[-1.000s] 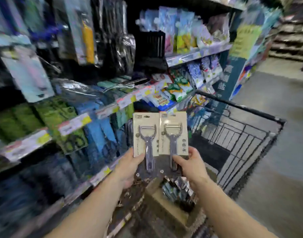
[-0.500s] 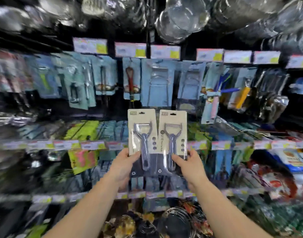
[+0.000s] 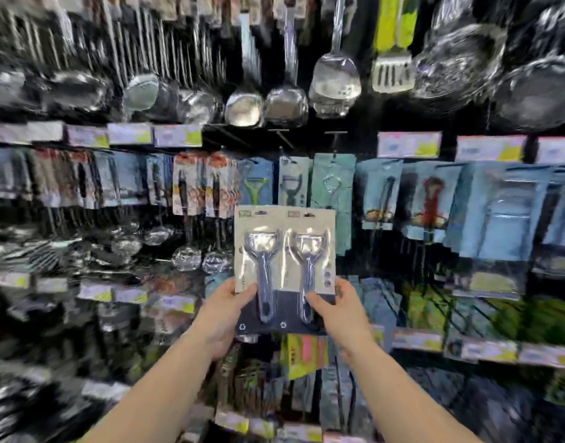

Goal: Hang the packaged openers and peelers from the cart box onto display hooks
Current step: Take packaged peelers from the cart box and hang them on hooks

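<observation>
Fingers (image 3: 249, 290) of left hand (image 3: 225, 318) and right hand (image 3: 345, 318) pinching two carded peelers (image 3: 284, 251), side by side, raised before hanging tools (image 3: 334, 187). Neither hung yet; hooking left.

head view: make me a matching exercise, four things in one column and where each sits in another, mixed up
Things:
1. left hand
2. right hand
3. ladles
4. green peeler

Places:
A. hanging along the top row
B. holding the right peeler pack
C. on a blue card just above the held packs
D. holding the left peeler pack

Pairs: 1-D, 2-B, 3-A, 4-C
</observation>
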Demonstrator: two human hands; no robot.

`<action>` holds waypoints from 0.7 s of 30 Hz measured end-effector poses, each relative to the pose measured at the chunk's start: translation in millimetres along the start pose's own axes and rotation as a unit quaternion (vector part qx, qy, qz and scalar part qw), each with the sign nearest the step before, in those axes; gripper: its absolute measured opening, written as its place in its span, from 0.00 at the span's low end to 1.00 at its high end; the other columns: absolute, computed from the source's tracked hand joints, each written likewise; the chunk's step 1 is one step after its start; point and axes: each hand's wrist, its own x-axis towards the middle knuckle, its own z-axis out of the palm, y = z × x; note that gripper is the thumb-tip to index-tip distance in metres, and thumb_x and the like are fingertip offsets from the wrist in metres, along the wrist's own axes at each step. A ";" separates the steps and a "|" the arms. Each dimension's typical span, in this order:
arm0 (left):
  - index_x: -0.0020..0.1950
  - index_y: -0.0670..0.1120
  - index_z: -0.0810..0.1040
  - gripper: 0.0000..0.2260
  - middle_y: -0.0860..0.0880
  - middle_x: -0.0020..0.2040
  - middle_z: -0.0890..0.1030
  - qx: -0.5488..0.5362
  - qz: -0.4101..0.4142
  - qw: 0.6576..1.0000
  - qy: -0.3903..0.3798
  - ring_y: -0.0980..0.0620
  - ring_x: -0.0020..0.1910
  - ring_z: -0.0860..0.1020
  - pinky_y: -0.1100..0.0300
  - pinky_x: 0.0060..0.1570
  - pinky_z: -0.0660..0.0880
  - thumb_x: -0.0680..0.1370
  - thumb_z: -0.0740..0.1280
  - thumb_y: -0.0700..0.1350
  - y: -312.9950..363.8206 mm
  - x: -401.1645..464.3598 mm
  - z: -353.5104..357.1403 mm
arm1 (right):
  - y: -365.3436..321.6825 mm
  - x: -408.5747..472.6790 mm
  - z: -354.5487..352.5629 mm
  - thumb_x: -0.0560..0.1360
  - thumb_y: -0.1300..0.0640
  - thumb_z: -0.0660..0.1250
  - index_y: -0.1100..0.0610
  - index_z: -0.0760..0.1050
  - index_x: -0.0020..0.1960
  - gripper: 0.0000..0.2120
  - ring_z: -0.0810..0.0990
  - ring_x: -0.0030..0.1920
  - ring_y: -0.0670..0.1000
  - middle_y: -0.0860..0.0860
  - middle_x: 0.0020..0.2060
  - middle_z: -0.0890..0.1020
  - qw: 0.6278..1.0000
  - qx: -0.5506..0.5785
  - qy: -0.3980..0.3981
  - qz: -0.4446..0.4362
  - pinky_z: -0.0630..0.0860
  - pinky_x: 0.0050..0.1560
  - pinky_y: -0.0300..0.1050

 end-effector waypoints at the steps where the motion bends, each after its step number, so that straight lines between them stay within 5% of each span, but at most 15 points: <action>1: 0.58 0.42 0.79 0.09 0.42 0.49 0.87 -0.005 0.006 1.000 -0.002 0.44 0.44 0.85 0.48 0.44 0.83 0.81 0.64 0.41 3.0 7.6 -13.8 | -4.2 4.3 13.1 0.75 0.53 0.72 0.43 0.66 0.50 0.15 0.75 0.35 0.29 0.32 0.41 0.70 1.000 0.004 0.001 -0.009 0.70 0.31 0.24; 4: 0.58 0.44 0.81 0.09 0.44 0.51 0.87 -0.016 0.002 1.000 -0.025 0.45 0.49 0.86 0.51 0.42 0.82 0.81 0.65 0.43 7.7 26.2 -43.1 | -15.7 14.3 43.0 0.74 0.52 0.73 0.42 0.68 0.55 0.16 0.76 0.46 0.32 0.34 0.47 0.76 1.000 0.015 0.011 -0.022 0.72 0.37 0.26; 6: 0.60 0.45 0.80 0.10 0.43 0.53 0.86 -0.020 -0.005 0.999 -0.034 0.43 0.52 0.85 0.48 0.49 0.81 0.81 0.64 0.43 10.6 38.5 -56.8 | -26.5 19.8 55.4 0.73 0.53 0.74 0.46 0.69 0.62 0.21 0.78 0.54 0.42 0.40 0.55 0.78 0.999 0.023 0.030 -0.028 0.76 0.54 0.38; 8: 0.60 0.45 0.81 0.10 0.43 0.54 0.86 -0.033 -0.001 0.999 -0.034 0.43 0.52 0.85 0.47 0.51 0.80 0.81 0.65 0.43 13.6 51.7 -68.1 | -39.5 27.9 62.7 0.73 0.54 0.74 0.49 0.69 0.65 0.23 0.78 0.58 0.46 0.44 0.59 0.79 0.998 0.033 0.045 -0.035 0.75 0.61 0.48; 11: 0.58 0.47 0.82 0.09 0.44 0.53 0.86 -0.066 0.007 0.998 -0.018 0.44 0.51 0.85 0.50 0.45 0.81 0.81 0.65 0.42 15.5 62.9 -79.3 | -59.3 42.2 67.5 0.73 0.54 0.74 0.45 0.70 0.59 0.20 0.78 0.57 0.45 0.43 0.59 0.79 0.996 0.028 0.061 -0.060 0.74 0.59 0.46; 17: 0.48 0.50 0.86 0.09 0.43 0.51 0.87 -0.083 -0.002 0.996 -0.016 0.43 0.49 0.86 0.49 0.46 0.80 0.79 0.66 0.43 18.9 76.1 -90.6 | -93.8 67.8 68.8 0.73 0.55 0.73 0.50 0.69 0.65 0.23 0.77 0.62 0.50 0.46 0.62 0.79 0.993 0.033 0.081 -0.084 0.72 0.66 0.55; 21: 0.58 0.46 0.82 0.09 0.42 0.53 0.86 -0.098 -0.003 0.995 -0.019 0.42 0.51 0.85 0.49 0.48 0.80 0.80 0.65 0.43 9.6 83.4 -92.7 | -101.0 78.3 66.1 0.74 0.56 0.73 0.48 0.72 0.64 0.20 0.80 0.56 0.44 0.45 0.59 0.81 0.992 0.028 0.087 -0.091 0.76 0.57 0.43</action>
